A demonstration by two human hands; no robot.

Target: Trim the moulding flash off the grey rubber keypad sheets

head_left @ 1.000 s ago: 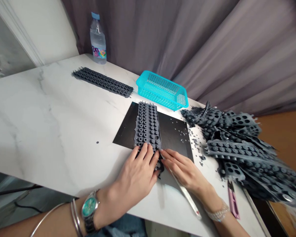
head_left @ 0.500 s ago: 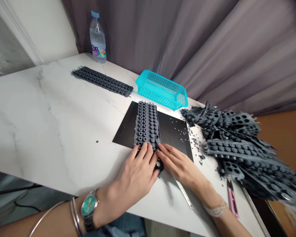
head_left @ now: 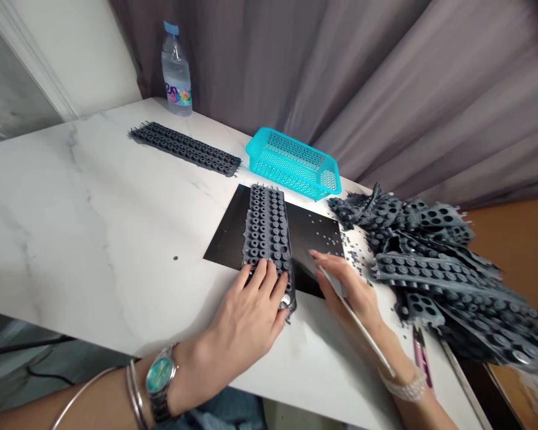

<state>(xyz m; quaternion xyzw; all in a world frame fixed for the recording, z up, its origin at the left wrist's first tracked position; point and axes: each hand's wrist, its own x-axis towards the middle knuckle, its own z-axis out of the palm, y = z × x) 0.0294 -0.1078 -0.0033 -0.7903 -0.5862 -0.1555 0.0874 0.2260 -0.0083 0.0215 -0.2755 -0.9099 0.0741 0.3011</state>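
My left hand (head_left: 246,316) lies over the near end of a dark grey rubber strip (head_left: 268,224) covered in rows of round raised rings, its fingers curled on top and its thumb at the right edge. A pale spot shows on the strip beside my thumb. The strip lies on a black mat (head_left: 226,239). To the right of the strip, my right hand (head_left: 358,292) is raised with a slim pale stick-like tool (head_left: 371,341) pinched between its fingers. The exact kind of tool cannot be made out.
Another rubber strip (head_left: 186,148) lies further back, near a turquoise basket (head_left: 291,173) and a water bottle (head_left: 177,77). On the right are a heap of rubber strips (head_left: 434,263), a pink-handled cutting tool (head_left: 421,358) and small dark discs (head_left: 354,257) scattered about.
My right hand has lifted off the strip and moved right, with the pale tool still in it. My left hand and the strip have stayed in place.
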